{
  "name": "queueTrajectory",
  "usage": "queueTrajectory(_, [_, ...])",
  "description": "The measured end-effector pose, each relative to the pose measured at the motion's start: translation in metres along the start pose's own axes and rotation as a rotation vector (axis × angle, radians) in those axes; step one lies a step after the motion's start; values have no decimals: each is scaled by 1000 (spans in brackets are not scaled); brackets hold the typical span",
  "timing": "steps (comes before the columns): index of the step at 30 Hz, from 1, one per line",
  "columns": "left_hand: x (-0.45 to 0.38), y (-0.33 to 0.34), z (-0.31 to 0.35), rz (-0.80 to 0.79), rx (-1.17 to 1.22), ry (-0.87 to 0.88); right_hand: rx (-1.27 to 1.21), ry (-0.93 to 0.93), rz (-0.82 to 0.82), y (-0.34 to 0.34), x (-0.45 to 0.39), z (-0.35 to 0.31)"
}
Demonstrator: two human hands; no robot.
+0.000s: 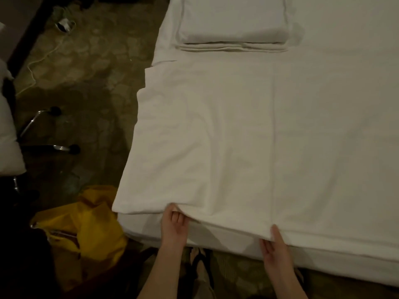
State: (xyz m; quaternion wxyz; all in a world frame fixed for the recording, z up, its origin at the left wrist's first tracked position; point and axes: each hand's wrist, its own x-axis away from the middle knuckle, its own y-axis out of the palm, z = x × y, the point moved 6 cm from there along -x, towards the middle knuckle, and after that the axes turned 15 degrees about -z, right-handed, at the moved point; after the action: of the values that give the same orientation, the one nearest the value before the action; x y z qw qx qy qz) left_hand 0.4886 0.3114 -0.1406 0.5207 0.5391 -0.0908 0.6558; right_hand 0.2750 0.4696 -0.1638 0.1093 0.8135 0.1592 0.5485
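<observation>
A large white towel lies spread flat on the white bed, reaching from near the folded stack down to the bed's near edge. My left hand pinches the towel's near edge, palm up, with the fingers curled under the cloth. My right hand pinches the towel's near right corner between thumb and fingers. A lengthwise crease runs up the towel from that corner.
A folded white towel stack sits at the far end of the bed. On the patterned floor to the left are a yellow bag, chrome chair legs, a white cable and a white pillow. My sandalled foot stands below the bed's edge.
</observation>
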Motion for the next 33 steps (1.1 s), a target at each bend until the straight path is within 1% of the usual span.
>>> queueTrajectory(2, [-8, 4, 24, -66, 27, 33, 18, 82, -63, 31, 1, 29])
queueTrajectory(4, [-18, -2, 53, -61, -56, 88, 14, 138, -90, 60, 2, 52])
queueTrajectory(6, [-24, -11, 83, -48, -122, 172, -41, 129, -129, 90, 8, 57])
queueTrajectory(8, [-24, -15, 108, -112, -153, 256, -91, 95, -212, 110, 16, 49])
queueTrajectory(9, [-21, -21, 114, -108, -162, 274, -100, 86, -237, 109, 19, 48])
queueTrajectory(10, [-18, -29, 116, -76, -178, 276, -94, 82, -246, 104, 22, 50])
queueTrajectory(11, [-17, -43, 113, -11, -199, 265, -59, 76, -219, 93, 25, 55])
queueTrajectory(13, [-15, -72, 99, 143, -199, 197, 11, 87, -124, 69, 25, 71])
queueTrajectory(16, [-22, -92, 90, 262, -113, 123, 50, 55, -16, 58, 24, 82])
queueTrajectory(17, [-25, -91, 96, 279, -86, 128, 44, 49, -19, 63, 22, 85])
queueTrajectory(18, [-27, -88, 105, 266, -77, 145, 23, 56, -43, 70, 21, 89])
queueTrajectory(20, [-32, -80, 126, 160, -88, 202, 15, 78, -90, 88, 24, 94])
queueTrajectory(21, [-31, -74, 136, 104, -97, 229, 14, 80, -91, 92, 26, 96])
queueTrajectory(23, [-23, -75, 140, 67, -117, 227, -3, 78, -64, 92, 30, 99])
queueTrajectory(24, [-20, -83, 134, 111, -119, 189, 10, 92, -30, 86, 32, 103])
queueTrajectory(27, [-17, -117, 109, 365, -107, 50, 114, 85, 89, 62, 35, 113])
queueTrajectory(30, [-23, -117, 117, 412, -147, 31, 166, 129, 97, 64, 33, 111])
queueTrajectory(32, [-22, -121, 128, 470, -207, 31, 275, 246, 105, 58, 35, 111])
queueTrajectory(33, [-23, -124, 132, 479, -212, 18, 367, 339, 55, 60, 35, 113])
